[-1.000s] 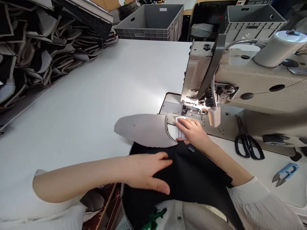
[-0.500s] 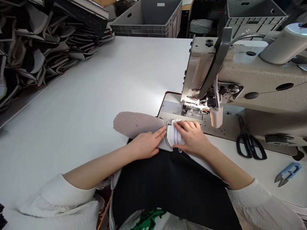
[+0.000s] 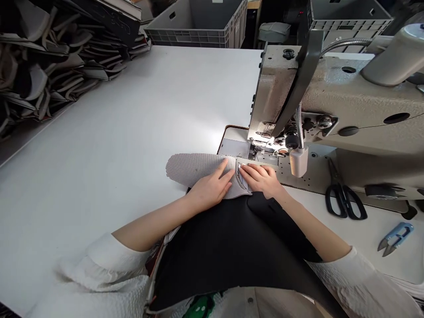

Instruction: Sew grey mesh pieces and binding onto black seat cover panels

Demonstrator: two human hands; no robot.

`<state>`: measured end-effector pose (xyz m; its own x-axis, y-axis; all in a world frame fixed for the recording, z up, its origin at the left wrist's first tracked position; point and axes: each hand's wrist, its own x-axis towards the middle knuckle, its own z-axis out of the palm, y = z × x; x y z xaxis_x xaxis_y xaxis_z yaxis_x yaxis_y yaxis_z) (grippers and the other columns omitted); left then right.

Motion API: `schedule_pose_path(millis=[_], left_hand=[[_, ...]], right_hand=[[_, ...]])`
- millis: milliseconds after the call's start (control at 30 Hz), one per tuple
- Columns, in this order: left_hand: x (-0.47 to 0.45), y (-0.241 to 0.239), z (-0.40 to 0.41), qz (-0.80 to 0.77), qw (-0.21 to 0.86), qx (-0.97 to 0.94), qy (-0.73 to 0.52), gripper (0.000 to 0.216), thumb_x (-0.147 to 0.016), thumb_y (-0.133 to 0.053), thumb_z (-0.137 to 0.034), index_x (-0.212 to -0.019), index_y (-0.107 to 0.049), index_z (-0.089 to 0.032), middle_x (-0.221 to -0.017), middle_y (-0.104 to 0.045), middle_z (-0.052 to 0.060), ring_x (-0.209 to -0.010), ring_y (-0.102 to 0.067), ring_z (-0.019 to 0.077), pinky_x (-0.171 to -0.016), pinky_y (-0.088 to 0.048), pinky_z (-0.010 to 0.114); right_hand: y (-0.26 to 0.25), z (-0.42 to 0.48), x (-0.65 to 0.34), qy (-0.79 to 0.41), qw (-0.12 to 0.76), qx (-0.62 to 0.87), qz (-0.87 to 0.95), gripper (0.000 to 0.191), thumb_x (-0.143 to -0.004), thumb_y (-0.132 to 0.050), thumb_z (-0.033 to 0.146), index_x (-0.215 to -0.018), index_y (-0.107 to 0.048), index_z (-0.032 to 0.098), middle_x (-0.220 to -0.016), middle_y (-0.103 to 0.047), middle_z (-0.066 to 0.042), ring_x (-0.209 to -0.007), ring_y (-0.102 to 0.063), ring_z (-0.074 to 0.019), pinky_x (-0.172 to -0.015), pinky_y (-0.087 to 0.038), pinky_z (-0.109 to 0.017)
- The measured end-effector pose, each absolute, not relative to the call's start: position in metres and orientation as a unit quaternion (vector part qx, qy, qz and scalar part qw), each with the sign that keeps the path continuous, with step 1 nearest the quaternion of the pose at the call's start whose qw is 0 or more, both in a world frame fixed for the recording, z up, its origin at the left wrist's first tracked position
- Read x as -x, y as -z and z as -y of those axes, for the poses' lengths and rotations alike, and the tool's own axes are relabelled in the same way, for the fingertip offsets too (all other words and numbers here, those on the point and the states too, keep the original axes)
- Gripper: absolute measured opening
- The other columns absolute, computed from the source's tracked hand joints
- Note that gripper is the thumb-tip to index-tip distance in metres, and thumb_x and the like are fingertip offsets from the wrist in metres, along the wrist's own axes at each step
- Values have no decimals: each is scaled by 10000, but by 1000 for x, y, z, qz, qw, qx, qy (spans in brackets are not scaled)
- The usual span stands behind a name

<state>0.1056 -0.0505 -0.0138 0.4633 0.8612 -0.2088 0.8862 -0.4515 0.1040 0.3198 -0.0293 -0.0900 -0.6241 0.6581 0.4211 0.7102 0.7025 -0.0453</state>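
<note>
A grey mesh shoe-upper piece (image 3: 192, 168) lies flat on the white table in front of the sewing machine (image 3: 331, 106). My left hand (image 3: 212, 187) presses flat on its right part, fingers stretched out. My right hand (image 3: 263, 179) rests just right of it, fingertips pressed down on the piece's edge and a small white strip beneath them, close to the needle area (image 3: 261, 148). Black fabric (image 3: 232, 247) hangs from the table edge over my lap, joined to the grey piece.
Black scissors (image 3: 344, 201) and blue thread snips (image 3: 395, 238) lie on the machine bed at the right. Stacked shoe parts (image 3: 49, 66) fill the far left. Grey crates (image 3: 198, 24) stand behind the table.
My left hand came up from the black fabric onto the grey piece. The piece has slid right toward the needle, and my right hand now covers most of the white strip.
</note>
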Motion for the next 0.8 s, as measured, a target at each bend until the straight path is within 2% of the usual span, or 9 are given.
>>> schedule_pose_path(millis=[233,333,500,633,800], left_hand=[[-110,21,48,-510,56,-853,92,498,-976,-376,-367,-1436,-336,-183,-1547,-190,126,-945,-658,234,-675,-567,325],[-110,23,53,-517,34,-853,70,510,-975,-383,-355,-1440,-320,-154,-1546,-171,162,-1005,-643,244,-654,-563,299],[-106,29,60,-510,14,-860,25,476,-981,-365,-372,-1406,-381,-159,-1531,-212,177,-1083,-613,261,-707,-562,289],[-107,23,54,-500,36,-862,75,478,-971,-404,-360,-1404,-386,-159,-1532,-221,157,-1061,-621,262,-767,-563,335],[-113,12,48,-511,58,-848,126,511,-967,-416,-359,-1437,-332,-175,-1539,-205,142,-1026,-629,250,-759,-561,335]], right_hand=[[85,27,-316,46,175,391,903,496,-898,-364,232,-1374,-448,124,-1388,-506,-101,-1237,-421,-231,-1006,-228,-429],[77,25,-321,40,136,374,916,517,-872,-399,218,-1379,-442,132,-1406,-487,-98,-1240,-412,-241,-1005,-216,-443],[66,19,-325,31,72,346,935,581,-811,-428,135,-1392,-431,156,-1452,-432,-85,-1286,-364,-263,-1008,-203,-466],[71,17,-324,26,71,350,934,584,-845,-405,153,-1427,-373,112,-1474,-391,-116,-1307,-352,-272,-1026,-195,-487],[77,17,-326,1,68,330,941,578,-865,-410,187,-1438,-354,129,-1475,-383,-126,-1330,-344,-272,-1037,-195,-512]])
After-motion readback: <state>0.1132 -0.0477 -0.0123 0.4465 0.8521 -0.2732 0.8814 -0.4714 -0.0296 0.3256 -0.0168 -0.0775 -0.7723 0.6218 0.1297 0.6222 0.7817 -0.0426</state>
